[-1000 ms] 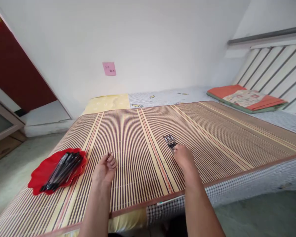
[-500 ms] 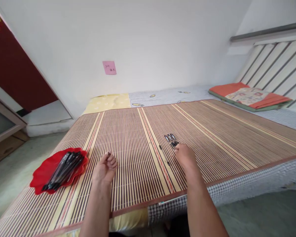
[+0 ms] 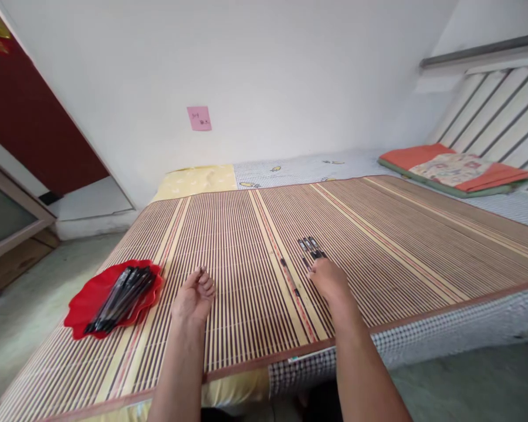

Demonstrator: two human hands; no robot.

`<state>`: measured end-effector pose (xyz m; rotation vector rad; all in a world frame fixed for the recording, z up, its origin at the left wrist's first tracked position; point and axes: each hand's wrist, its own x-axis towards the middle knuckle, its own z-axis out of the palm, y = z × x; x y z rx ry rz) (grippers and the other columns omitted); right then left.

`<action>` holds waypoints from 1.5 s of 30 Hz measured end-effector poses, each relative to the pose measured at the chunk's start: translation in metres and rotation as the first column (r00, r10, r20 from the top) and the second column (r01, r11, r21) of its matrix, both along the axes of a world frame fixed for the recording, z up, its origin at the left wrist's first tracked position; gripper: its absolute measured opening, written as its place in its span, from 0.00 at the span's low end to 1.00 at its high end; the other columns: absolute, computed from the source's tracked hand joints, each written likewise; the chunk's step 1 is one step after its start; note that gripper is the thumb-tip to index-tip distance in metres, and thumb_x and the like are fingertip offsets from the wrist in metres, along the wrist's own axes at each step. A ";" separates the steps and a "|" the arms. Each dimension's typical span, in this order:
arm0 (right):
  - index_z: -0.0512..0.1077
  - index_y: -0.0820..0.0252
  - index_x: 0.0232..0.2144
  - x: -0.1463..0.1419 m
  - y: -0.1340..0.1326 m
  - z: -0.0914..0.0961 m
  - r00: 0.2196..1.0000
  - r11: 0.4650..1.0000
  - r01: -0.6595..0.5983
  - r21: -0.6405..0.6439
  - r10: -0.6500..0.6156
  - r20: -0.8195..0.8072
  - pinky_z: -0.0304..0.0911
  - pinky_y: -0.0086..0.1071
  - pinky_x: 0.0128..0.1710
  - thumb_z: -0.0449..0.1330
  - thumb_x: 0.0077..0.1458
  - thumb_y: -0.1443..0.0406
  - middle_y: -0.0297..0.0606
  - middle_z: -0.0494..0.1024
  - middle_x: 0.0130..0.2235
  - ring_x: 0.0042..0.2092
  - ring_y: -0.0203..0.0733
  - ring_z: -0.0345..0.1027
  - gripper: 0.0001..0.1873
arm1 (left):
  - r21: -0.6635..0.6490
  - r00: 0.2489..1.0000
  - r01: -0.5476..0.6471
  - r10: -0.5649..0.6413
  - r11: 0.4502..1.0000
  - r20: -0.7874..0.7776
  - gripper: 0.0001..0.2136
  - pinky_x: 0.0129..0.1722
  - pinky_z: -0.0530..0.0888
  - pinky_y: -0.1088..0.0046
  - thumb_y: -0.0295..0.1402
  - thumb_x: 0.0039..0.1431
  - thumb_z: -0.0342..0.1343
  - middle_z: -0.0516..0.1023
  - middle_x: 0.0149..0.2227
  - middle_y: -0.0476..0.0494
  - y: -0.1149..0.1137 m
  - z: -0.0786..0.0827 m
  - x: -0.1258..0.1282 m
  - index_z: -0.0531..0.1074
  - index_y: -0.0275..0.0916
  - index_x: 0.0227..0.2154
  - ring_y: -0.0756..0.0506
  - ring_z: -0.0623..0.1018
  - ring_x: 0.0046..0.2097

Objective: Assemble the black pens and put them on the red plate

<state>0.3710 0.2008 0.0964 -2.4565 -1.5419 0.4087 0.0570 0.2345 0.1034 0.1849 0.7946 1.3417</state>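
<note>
Your right hand (image 3: 330, 281) rests on the bamboo mat (image 3: 378, 234) that covers the bed (image 3: 422, 346), knuckles up, right at the near ends of a small bunch of black pens (image 3: 311, 248). The bunch lies flat on the mat and points away from you, its far ends sticking out beyond your hand. Your fingers are bent down over the near ends and hidden under the hand, so I cannot tell whether they are pinching the pens or only touching them.

Just to the left of that hand lies a single black pen (image 3: 289, 276), alone on the mat, apart from the bunch and roughly parallel to it.

Your left hand (image 3: 196, 295) lies on the mat well apart from the right one, its fingers loosely curled toward the palm with nothing showing in them.

Further left, near the edge of the mat, sits a red plate (image 3: 81, 305) with a wavy rim; it holds a pile of black pens (image 3: 121, 290), all lying the same way.

A pink note (image 3: 199, 118) is stuck on the white wall beyond the bed, and an orange folded cushion (image 3: 457, 170) lies at the far right corner.
</note>
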 end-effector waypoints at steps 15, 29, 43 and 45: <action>0.74 0.60 0.31 -0.066 0.009 0.006 0.374 0.890 -0.025 0.455 0.430 -0.822 0.61 0.31 0.29 0.65 0.48 0.58 0.30 0.74 0.25 0.26 0.35 0.66 0.11 | 0.257 0.811 0.418 -0.230 0.871 -0.539 0.18 0.24 0.62 0.78 0.39 0.51 0.71 0.82 0.35 0.41 -0.018 -0.012 0.041 0.81 0.35 0.41 0.53 0.69 0.27; 0.76 0.61 0.41 -0.088 0.013 0.010 0.205 0.869 0.096 0.485 0.460 -0.864 0.62 0.30 0.26 0.67 0.53 0.52 0.36 0.79 0.32 0.28 0.34 0.69 0.20 | 0.219 0.601 0.623 -0.280 0.751 -0.748 0.11 0.30 0.64 0.73 0.41 0.49 0.71 0.78 0.27 0.46 -0.024 -0.013 0.047 0.80 0.38 0.27 0.50 0.69 0.27; 0.75 0.59 0.31 -0.099 0.017 0.017 0.166 0.836 0.174 0.520 0.495 -0.853 0.56 0.27 0.23 0.63 0.54 0.54 0.37 0.80 0.31 0.25 0.32 0.66 0.14 | 0.214 0.559 0.624 -0.239 0.751 -0.794 0.11 0.32 0.67 0.74 0.37 0.44 0.74 0.76 0.25 0.46 -0.023 -0.014 0.052 0.79 0.38 0.24 0.48 0.72 0.29; 0.75 0.60 0.33 -0.094 0.016 0.019 0.220 0.839 0.166 0.519 0.481 -0.848 0.57 0.27 0.23 0.62 0.55 0.54 0.37 0.80 0.30 0.25 0.33 0.66 0.14 | 0.219 0.554 0.631 -0.235 0.745 -0.798 0.12 0.30 0.66 0.74 0.39 0.45 0.73 0.75 0.25 0.46 -0.024 -0.013 0.053 0.79 0.37 0.25 0.49 0.71 0.28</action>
